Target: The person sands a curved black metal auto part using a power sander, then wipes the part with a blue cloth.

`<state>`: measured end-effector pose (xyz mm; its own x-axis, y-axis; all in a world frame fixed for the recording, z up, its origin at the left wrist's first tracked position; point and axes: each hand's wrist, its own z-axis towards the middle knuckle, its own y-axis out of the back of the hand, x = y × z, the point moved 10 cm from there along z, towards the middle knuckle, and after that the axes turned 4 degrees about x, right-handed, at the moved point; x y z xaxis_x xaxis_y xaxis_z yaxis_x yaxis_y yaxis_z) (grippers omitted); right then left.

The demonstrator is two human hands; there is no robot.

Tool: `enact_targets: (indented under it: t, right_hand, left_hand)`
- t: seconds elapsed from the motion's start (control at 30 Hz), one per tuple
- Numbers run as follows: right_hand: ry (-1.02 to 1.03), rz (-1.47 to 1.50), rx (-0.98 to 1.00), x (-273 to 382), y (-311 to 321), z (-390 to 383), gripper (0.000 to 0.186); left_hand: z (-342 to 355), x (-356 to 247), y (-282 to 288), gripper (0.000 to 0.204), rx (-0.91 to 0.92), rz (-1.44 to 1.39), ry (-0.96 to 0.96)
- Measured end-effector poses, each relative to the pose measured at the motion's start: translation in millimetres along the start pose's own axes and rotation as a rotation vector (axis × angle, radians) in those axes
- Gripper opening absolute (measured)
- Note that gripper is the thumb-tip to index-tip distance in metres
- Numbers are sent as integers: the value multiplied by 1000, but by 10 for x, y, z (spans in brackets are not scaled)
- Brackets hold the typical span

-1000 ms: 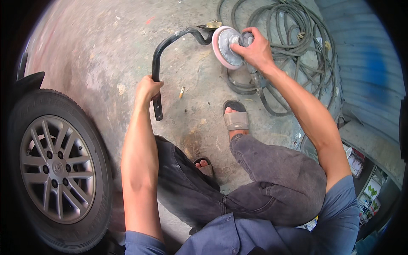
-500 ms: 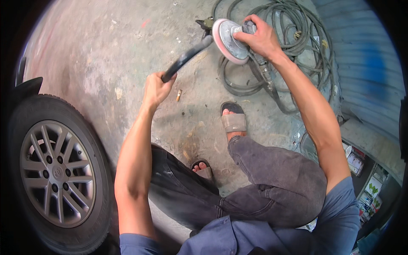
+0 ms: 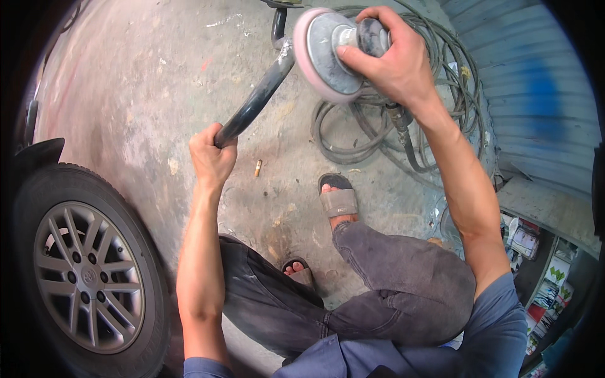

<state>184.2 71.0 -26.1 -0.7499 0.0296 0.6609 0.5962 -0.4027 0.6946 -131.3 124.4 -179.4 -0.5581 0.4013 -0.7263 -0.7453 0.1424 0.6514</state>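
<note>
My left hand [image 3: 213, 157] is wrapped round the lower end of a black curved tube [image 3: 257, 99]. Toward its far end the tube has a worn, whitish patch, then bends up to a dark flat piece cut off by the picture's upper edge. In my right hand [image 3: 403, 66] is a pneumatic disc sander [image 3: 328, 53], gripped by its rounded dark head. Its round grey pad with a pinkish rim faces left, tilted, close beside the tube's pale patch; whether they touch I cannot tell. A metal hose fitting [image 3: 398, 118] hangs below my right wrist.
Coiled grey hose [image 3: 463, 94] lies on the concrete floor [image 3: 145, 94] at the far right, beside a corrugated metal wall [image 3: 523, 75]. A car wheel [image 3: 91, 271] stands at my left. A cigarette butt [image 3: 258, 168] lies near my sandalled feet [image 3: 338, 200]. Packed shelves [image 3: 548, 283] stand at right.
My left hand has moved left and nearer with the tube, showing more of its bent far end. The sander has shifted slightly left and appears larger. The view has shifted a little.
</note>
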Motion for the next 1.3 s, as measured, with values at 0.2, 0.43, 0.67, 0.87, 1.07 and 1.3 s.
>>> enact_targets:
  t: [0.2,0.43,0.67,0.87,1.07,1.3]
  right_hand:
    - [220,-89,-45,384,71,-65,47]
    - [380,-69,-5,636,-97,-290,43]
    - [333,-141,-162,731,331,-95,39]
    - [406,-77,-151,729,270,-73,38]
    - [314,-103,-91,833,263,-114,38]
    - [362,-166,-140,714,241,-35,38]
  left_hand:
    - [-44,-195,48,23,-52,-15,-39]
    - [-55,-352,115,22,-163,43,-43]
    - [-102,-425,189,25,-150,75,-107]
    - [-99,-462,203,22,-129,87,-92]
    - [-125,-556,244,30,-126,185,-127]
    - [-132,-580,262,37,-122,259,-129]
